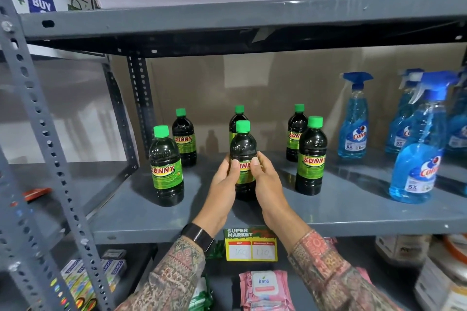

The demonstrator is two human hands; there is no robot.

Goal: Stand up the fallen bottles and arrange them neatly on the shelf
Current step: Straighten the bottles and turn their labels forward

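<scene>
Several dark Sunny bottles with green caps stand upright on the grey metal shelf (pixel 328 212). My left hand (pixel 223 179) and my right hand (pixel 265 179) both clasp the front middle bottle (pixel 243 145), which is upright with its base on the shelf. Another bottle (pixel 237 116) stands directly behind it, mostly hidden. On the left are a front bottle (pixel 165 166) and a back bottle (pixel 184 137). On the right are a front bottle (pixel 310 156) and a back bottle (pixel 295 134).
Blue Colin spray bottles (pixel 414 149) stand at the shelf's right end, one (pixel 353 118) closest to the Sunny bottles. A perforated grey upright (pixel 50 159) runs down the left. A price tag (pixel 251 243) hangs on the shelf edge. Wipes packs (pixel 264 288) lie on the lower shelf.
</scene>
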